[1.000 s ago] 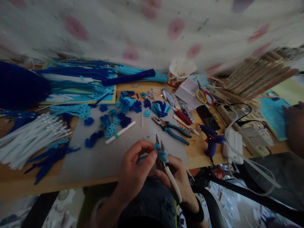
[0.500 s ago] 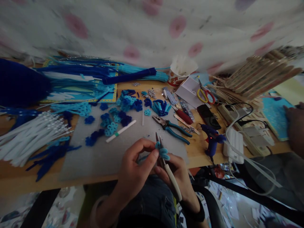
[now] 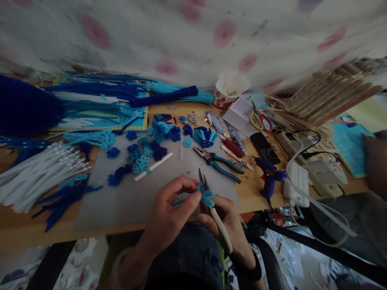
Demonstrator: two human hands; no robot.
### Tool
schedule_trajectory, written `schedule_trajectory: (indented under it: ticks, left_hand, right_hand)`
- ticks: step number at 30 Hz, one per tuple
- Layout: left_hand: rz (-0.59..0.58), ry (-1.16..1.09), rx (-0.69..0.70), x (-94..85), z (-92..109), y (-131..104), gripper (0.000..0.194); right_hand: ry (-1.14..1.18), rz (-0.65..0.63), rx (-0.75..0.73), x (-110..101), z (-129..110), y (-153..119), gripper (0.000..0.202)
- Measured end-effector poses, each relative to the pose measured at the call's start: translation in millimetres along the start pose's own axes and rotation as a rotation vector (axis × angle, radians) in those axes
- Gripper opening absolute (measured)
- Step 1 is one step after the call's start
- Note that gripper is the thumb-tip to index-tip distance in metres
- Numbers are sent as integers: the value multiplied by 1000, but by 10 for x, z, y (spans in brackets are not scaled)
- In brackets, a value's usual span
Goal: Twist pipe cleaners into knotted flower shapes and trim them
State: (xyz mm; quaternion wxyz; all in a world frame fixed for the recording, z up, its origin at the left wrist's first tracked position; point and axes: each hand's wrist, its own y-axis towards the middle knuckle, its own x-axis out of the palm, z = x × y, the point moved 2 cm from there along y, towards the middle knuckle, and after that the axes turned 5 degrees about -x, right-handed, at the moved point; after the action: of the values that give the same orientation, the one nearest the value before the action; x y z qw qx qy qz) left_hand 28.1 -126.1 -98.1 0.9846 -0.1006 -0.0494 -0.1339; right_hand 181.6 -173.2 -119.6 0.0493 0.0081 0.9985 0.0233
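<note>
My left hand point(image 3: 177, 205) pinches a looped light-blue pipe-cleaner piece point(image 3: 207, 197) between thumb and fingers. In my right hand point(image 3: 226, 217) is a pair of white-handled pliers point(image 3: 221, 229), the slim pointed jaws up and slightly apart, with the blue loops around them. Both hands are close together over the front edge of the grey mat point(image 3: 115, 205). Just beyond them lie teal-handled pliers point(image 3: 225, 163). Light and dark blue pipe-cleaner flowers point(image 3: 141, 164) are grouped on the mat beside a white stick point(image 3: 153, 166).
Bundles of blue pipe cleaners point(image 3: 169, 96) and white ones point(image 3: 45, 177) cover the left. On the right are a phone point(image 3: 265, 148), scissors point(image 3: 260, 121), a blue glue gun point(image 3: 269, 175), a power strip and cables. Another person's hand point(image 3: 376, 161) rests at the far right.
The light-blue loops have turned slightly around the plier jaws, and the white handle has shifted a little. Both hands keep their holds.
</note>
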Motion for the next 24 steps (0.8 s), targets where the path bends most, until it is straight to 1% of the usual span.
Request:
schedule_trajectory:
  ticks: [4,10,13,17,19,21,24]
  left_hand:
    - [-41,19,2,-40,-7,17,5]
    - [-43,33,-9,-58,-5,22,9]
    - [-55,-9,-43,-67,-5,23,9]
    - [-86,-29,-61,-84,23,22,7]
    - [-65,2,-60,-87,39,27,8]
    - [8,42,-58,-86,42,38,9]
    - [121,74,-68,-66,12,59,8]
  right_hand:
    - [-48,-7,-24,-6,-19,18,23]
    - [-74,-27,-23,-6,-29,45,25]
    - [-32,-33,-3,-29,3,35,26]
    - [14,-39,12,-75,61,20,35]
    - [-31,29,20,-117,79,30,35]
    - [-55,172,34,-170,74,50,28]
    - [2,396,22,-210,2,91,23]
